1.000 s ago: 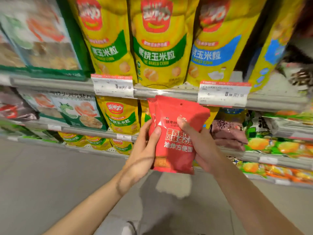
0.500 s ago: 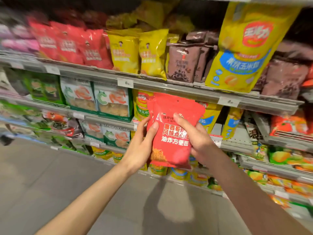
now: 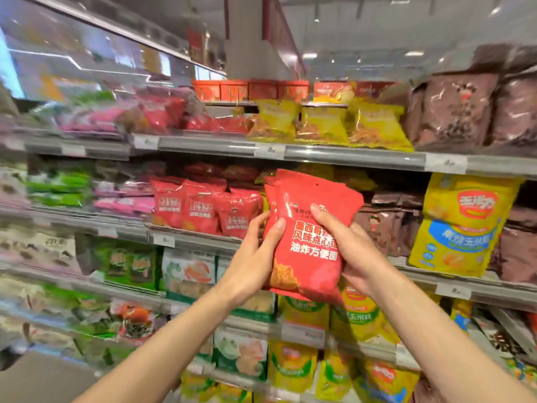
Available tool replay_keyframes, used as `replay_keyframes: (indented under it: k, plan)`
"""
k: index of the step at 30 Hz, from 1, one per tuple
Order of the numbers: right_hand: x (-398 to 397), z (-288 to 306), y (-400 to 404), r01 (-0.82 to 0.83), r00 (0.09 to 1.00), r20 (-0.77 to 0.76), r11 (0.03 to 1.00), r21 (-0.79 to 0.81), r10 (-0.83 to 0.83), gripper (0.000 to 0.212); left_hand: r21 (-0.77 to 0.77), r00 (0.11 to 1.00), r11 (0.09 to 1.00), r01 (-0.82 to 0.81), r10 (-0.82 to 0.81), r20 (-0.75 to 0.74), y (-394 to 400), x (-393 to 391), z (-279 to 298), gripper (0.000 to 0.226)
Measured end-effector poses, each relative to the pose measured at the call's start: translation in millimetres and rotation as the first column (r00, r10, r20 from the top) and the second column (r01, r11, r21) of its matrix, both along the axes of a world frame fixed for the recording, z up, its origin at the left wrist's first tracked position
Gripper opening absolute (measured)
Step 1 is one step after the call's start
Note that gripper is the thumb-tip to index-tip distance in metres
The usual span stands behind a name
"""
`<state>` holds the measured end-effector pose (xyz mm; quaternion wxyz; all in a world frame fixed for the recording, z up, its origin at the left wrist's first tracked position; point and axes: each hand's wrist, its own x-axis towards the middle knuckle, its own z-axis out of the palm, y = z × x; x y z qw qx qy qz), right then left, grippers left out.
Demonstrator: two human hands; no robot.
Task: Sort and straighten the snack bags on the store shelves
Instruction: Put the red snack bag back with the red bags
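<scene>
Change: view tilted up since the earlier frame; a higher shelf row and the ceiling now show, both hands kept their grip on the same red bags.
Room: store aisle, grey metal shelf tiers (image 3: 348, 157) running left to right, white ceiling with strip lights across the top of frame; left side blurred.
Upper shelf: yellow crinkly snack bags (image 3: 322, 125) at centre, dark brown bags (image 3: 456, 112) at upper right, red and pink bags at left, too blurred to read.
Middle shelf: row of upright red foil bags (image 3: 200, 206) left of centre; big yellow pouch with blue band (image 3: 462, 225) at right edge.
Lower shelves: green-and-white bags (image 3: 189, 271) at left, yellow bags at bottom centre.
Task item: stack of red plastic snack bags with white lettering (image 3: 313, 237), frame centre, held upright in front of the middle shelf, not touching it.
Left hand (image 3: 252, 260): fingers curled round the stack's left edge, thumb on the front face.
Right hand (image 3: 354, 251): fingers wrapped behind the right edge, thumb pressed across the front print.
</scene>
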<state>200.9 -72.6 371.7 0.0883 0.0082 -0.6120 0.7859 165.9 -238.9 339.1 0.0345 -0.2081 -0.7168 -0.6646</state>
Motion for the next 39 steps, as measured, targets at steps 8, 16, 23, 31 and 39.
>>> replay_keyframes:
  k: [8, 16, 23, 31, 39]
  plan:
    - [-93, 61, -53, -0.066, 0.997, -0.033, 0.992, 0.106, 0.070, 0.040, -0.004, 0.994, 0.997, -0.081, 0.080, -0.073, -59, -88, 55, 0.052]
    - [-200, 133, -95, -0.144, 0.979, -0.125, 0.979, 0.145, 0.162, 0.040, 0.063, 0.983, 0.988, -0.142, 0.149, -0.112, -103, -195, 116, 0.070]
    - [-286, 209, -142, -0.173, 0.956, -0.202, 0.965, 0.198, 0.213, 0.036, 0.021, 0.890, 0.933, -0.359, 0.349, -0.292, -157, -285, 189, 0.023]
    - [-374, 234, -184, -0.095, 0.969, -0.203, 0.974, 0.207, 0.138, 0.041, -0.096, 0.955, 0.982, -0.165, 0.135, -0.264, -211, -364, 224, 0.030]
    - [-410, 204, -206, -0.050, 0.995, -0.082, 0.983, 0.177, 0.066, 0.048, -0.224, 0.966, 0.963, -0.149, 0.093, -0.241, -236, -421, 195, 0.041]
